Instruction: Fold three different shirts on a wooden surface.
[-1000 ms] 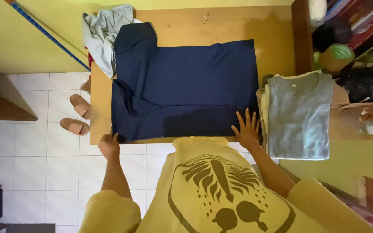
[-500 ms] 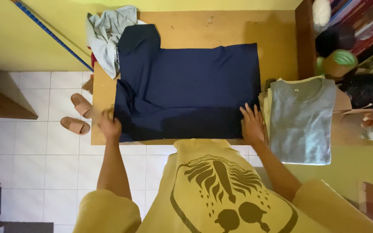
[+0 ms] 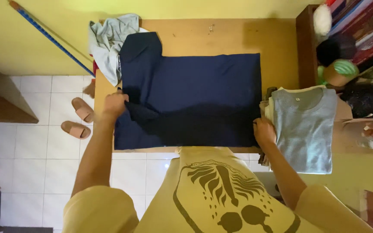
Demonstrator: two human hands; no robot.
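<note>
Navy shirt (image 3: pixel 195 99) between both hands.

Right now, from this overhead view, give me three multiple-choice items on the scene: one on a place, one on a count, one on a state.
1. Where does the folded grey shirt lie?
A. on the floor tiles
B. on a stack right of the navy shirt
C. under the navy shirt

2. How many slippers are on the floor?
A. one
B. two
C. four

3. What is the left hand doing?
A. resting flat on the table
B. hanging clear of the cloth
C. gripping a fold of the navy shirt

Answers: 1 B, the grey shirt tops the pile by the right hand. 2 B, a pair lies on the tiles. 3 C, its fingers pinch lifted navy cloth.
</note>
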